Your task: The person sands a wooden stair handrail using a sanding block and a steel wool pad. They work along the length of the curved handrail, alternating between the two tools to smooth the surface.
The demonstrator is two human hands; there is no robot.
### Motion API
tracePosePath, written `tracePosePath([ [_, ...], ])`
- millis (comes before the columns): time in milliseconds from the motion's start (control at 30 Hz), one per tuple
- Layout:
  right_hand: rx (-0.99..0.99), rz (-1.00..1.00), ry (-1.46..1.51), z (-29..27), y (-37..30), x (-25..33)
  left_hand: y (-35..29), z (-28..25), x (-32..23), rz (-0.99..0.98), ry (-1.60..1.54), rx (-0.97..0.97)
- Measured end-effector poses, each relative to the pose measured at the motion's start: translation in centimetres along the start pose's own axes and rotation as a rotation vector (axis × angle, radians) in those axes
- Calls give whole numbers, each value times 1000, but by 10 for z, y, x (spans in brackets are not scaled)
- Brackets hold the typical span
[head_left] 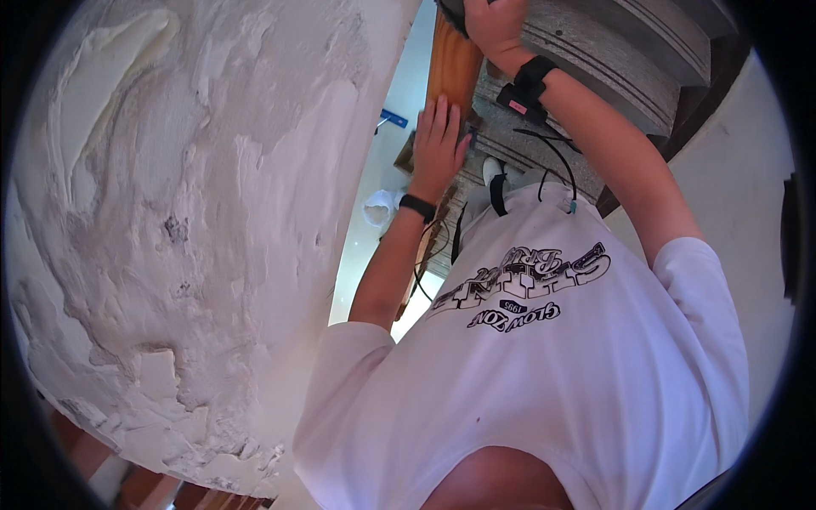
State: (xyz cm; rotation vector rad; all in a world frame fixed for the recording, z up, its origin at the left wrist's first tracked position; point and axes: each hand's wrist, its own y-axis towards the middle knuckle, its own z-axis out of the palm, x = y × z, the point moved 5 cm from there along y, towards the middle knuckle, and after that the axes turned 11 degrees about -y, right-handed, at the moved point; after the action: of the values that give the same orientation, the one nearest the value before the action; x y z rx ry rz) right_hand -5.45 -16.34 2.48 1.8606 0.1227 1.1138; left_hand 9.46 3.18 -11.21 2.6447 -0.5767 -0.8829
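Observation:
An orange-brown wooden rail runs down from the top edge, left of the stone steps. My left hand lies on its lower visible part, fingers stretched forward along the wood and thumb out to the right. Higher up, at the picture's top edge, my right hand is closed on a dark grey object that sits against the rail. The frame cuts off part of that object, so its kind does not show. Both wrists wear black bands, and a small black device hangs at the right one.
Worn grey stairs rise at the upper right. A rough, whitish plastered surface fills the left side. Beyond the rail, lower down, are a blue-edged tool and a white bag-like thing. Black cable loops near my waist.

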Motion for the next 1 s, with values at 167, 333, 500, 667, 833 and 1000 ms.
tracePosePath([
  [167, 8, 9, 15, -1, -2, 0, -28, 11, 6, -156, -46, -20],
  [333, 18, 44, 24, 0, -2, -1, -93, 23, 15, -139, -38, 80],
  [500, 5, 19, 43, 2, -3, 0, 29, -5, -2, -46, -78, -92],
  [667, 6, 35, 17, 4, -4, -6, -73, 17, 27, -110, -69, 9],
  [833, -10, 7, 21, 0, -4, -3, 0, 4, 2, 4, -53, -10],
  [1000, 7, 1, 29, 0, -5, -2, 54, -13, -6, -29, -133, -207],
])
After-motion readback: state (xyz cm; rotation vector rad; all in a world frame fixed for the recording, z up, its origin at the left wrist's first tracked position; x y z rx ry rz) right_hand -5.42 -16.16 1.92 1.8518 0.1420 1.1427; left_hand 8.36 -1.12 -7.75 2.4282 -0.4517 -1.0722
